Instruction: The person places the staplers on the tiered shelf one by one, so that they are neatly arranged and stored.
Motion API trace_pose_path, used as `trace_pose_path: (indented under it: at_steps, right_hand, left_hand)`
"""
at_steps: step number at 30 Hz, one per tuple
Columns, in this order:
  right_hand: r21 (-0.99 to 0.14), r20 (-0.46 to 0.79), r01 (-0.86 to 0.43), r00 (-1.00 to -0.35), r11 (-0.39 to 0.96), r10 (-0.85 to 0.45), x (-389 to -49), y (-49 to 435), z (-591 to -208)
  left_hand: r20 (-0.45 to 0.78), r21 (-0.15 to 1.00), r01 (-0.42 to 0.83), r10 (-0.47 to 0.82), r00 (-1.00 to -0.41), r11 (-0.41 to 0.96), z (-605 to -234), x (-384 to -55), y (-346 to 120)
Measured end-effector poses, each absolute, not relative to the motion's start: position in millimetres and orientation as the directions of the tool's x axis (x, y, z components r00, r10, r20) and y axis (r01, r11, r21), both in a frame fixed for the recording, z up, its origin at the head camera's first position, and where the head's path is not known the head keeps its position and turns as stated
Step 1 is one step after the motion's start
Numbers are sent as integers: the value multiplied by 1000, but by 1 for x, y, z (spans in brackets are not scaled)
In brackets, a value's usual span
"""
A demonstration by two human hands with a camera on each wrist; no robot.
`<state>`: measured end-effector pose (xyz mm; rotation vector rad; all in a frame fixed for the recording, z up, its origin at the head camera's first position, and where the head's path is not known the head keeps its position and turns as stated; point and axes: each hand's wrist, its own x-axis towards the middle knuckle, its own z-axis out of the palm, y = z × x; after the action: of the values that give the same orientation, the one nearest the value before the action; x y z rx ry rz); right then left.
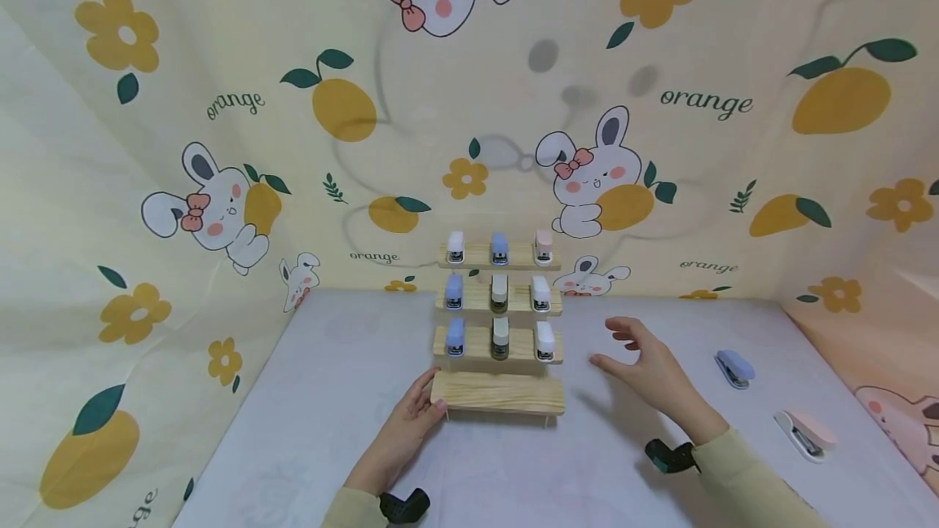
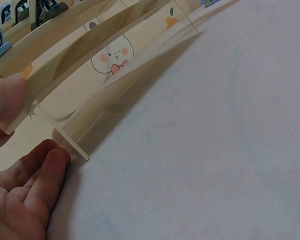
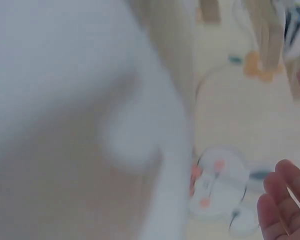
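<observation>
A tiered wooden display stand point(image 1: 497, 394) stands mid-table, its lowest board bare. My left hand point(image 1: 402, 429) holds the left end of that board; in the left wrist view the thumb lies against the board's edge and other fingers are lower, by the clear support. Mini staplers line the upper three boards, among them a blue stapler point(image 1: 456, 336), a pale stapler with a dark base point(image 1: 500, 337) and a white stapler point(image 1: 544, 341) on the third. Right of the stand, my right hand point(image 1: 653, 369) holds nothing, thumb and fingers spread apart.
On the right side of the table point(image 1: 308, 463) lie a blue stapler point(image 1: 734, 368) and, nearer me, a pink-and-white stapler point(image 1: 805, 435). A patterned cloth point(image 1: 469, 88) with rabbits and oranges hangs behind the table.
</observation>
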<state>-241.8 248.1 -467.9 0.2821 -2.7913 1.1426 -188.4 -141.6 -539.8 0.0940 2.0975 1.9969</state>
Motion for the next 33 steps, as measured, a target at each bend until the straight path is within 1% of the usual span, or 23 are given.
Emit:
trace_pose_path:
  at_steps: [4,11,14,19,24,33]
  right_hand:
    - [-676,163,-172,-983,716,-82,-242,279,-472]
    - [-669,192,-146,-981,729,-21,-242,325,-479]
    - [-671,158,-98,-987,735,13,-241,341,-481]
    - [-665,75,18,-993,747,91,-240,361,-484]
    - [-689,4,113,-987,716,160,-240,377,-490]
    - [-704,-17,142,-983,696,183,-242,393,-499]
  left_hand:
    - [-128,991,-116,212,-969,69,-540,-189,-142]
    - [-122,992,-111,215,-969,61,-541,-189,-142]
    - [-126,991,-116,216,-968,58,-541,-189,-142]
    - [-117,993,-108,225,-967,51,-542,-190,-143]
    - [-108,994,-102,239,-965,37,-544,-190,-143]
    - [-105,994,-100,245,-964,31,-544,-190,-143]
